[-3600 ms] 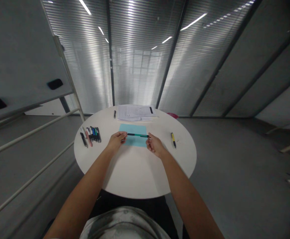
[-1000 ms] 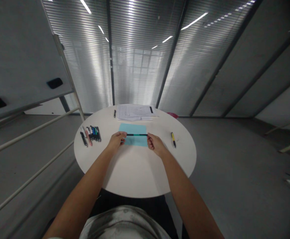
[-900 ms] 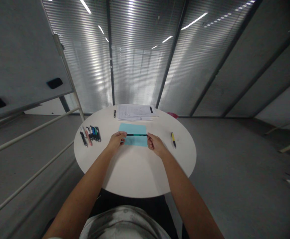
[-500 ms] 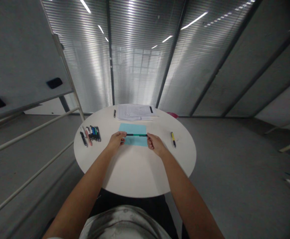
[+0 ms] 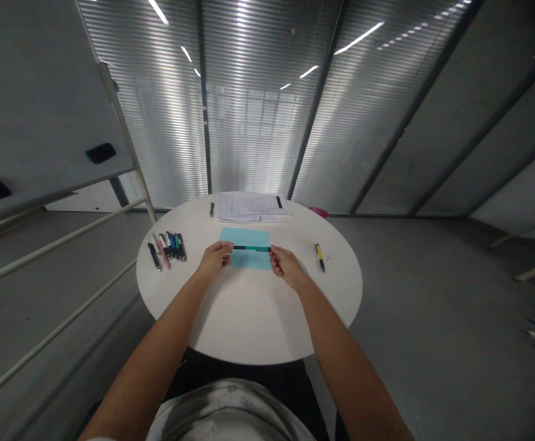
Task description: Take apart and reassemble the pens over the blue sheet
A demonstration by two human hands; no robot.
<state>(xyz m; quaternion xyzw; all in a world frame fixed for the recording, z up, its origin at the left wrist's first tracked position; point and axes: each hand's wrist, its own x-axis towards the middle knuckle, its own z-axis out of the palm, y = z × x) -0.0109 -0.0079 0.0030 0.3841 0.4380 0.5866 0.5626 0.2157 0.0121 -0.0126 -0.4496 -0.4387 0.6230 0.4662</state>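
Observation:
A green and black pen (image 5: 251, 248) is held level between my two hands, in front of a light blue sheet (image 5: 244, 235) on the round white table. My left hand (image 5: 216, 256) pinches its black left end. With closed fingers, my right hand (image 5: 284, 263) grips the opposite end. The sheet shows above and below the pen, partly covered by both hands. To the right lies a yellow and black pen (image 5: 319, 257), apart from my hand.
Several pens (image 5: 173, 246) lie in a row at the table's left. A stack of papers (image 5: 249, 207) sits at the back beside a dark pen (image 5: 212, 209). The round table (image 5: 251, 318) has a whiteboard frame (image 5: 130, 135) to its left and blinds behind it.
My right hand has shifted very slightly left along the pen's end. The left hand and the pen look nearly unmoved.

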